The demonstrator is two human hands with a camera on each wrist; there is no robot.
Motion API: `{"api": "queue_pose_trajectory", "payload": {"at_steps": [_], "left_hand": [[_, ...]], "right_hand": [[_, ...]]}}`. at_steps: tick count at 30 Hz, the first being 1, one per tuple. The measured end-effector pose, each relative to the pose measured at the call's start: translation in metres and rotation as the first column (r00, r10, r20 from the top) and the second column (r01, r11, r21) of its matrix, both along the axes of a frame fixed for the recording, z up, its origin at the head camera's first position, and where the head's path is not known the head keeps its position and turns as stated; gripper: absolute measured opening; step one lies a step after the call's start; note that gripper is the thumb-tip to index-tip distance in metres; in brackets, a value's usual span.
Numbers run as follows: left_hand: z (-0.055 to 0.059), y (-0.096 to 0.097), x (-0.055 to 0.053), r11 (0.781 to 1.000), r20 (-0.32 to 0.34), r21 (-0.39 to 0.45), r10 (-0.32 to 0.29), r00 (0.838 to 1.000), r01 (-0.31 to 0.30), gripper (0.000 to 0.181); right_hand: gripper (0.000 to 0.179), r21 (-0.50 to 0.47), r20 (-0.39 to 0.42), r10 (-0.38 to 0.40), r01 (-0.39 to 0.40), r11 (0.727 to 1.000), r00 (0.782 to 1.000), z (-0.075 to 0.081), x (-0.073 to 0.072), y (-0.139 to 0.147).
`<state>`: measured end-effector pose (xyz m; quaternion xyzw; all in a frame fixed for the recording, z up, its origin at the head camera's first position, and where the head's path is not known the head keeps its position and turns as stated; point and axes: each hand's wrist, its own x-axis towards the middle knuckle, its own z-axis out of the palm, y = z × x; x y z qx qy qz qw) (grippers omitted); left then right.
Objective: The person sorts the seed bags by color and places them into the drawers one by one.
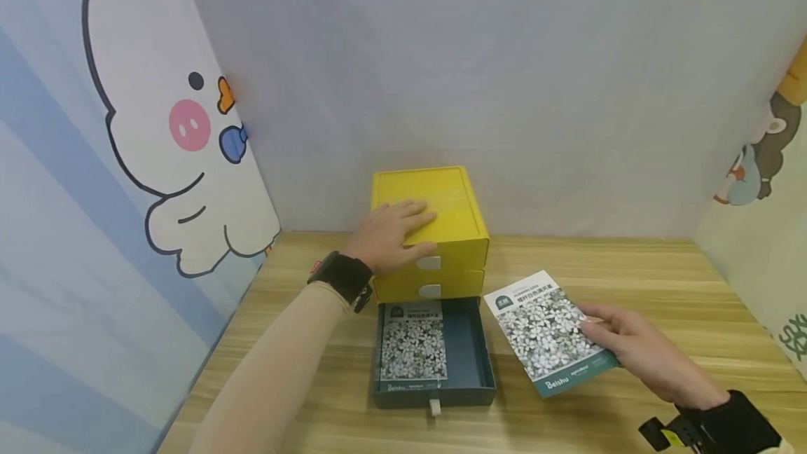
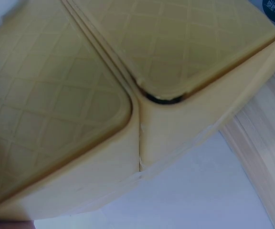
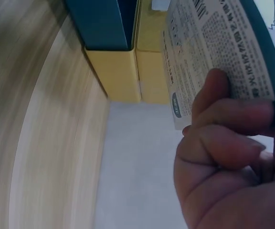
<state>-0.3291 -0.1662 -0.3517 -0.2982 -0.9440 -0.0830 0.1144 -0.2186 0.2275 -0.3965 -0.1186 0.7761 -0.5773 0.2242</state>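
Observation:
A yellow drawer box [image 1: 435,188] stands at the back of the table, its bottom drawer [image 1: 466,349] pulled out towards me. My left hand [image 1: 394,233] rests on the box top with its fingers extended; in the left wrist view mostly the box side [image 2: 185,124] shows. Inside the dark drawer, on its left half, lies a flower seed packet [image 1: 414,349] with white blossoms. To the right of the drawer my right hand [image 1: 637,349] pinches a matching seed packet [image 1: 548,331] above the table. Its printed back [image 3: 214,52] faces the right wrist view.
The wood-grain table [image 1: 630,272] runs back to a grey cloth wall [image 1: 479,62]. Cartoon-printed curtains [image 1: 145,69] hang on the left and right. A white pull tab [image 1: 435,407] sticks out from the drawer front.

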Motion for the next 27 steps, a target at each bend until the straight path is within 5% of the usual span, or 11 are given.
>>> {"api": "queue_pose_trajectory", "payload": {"at_steps": [27], "left_hand": [[0.0, 0.0, 0.001, 1.0, -0.001, 0.001, 0.005, 1.0, -0.005, 0.067]], "right_hand": [[0.049, -0.018, -0.017, 0.04, -0.04, 0.999, 0.999, -0.018, 0.013, -0.062]]}}
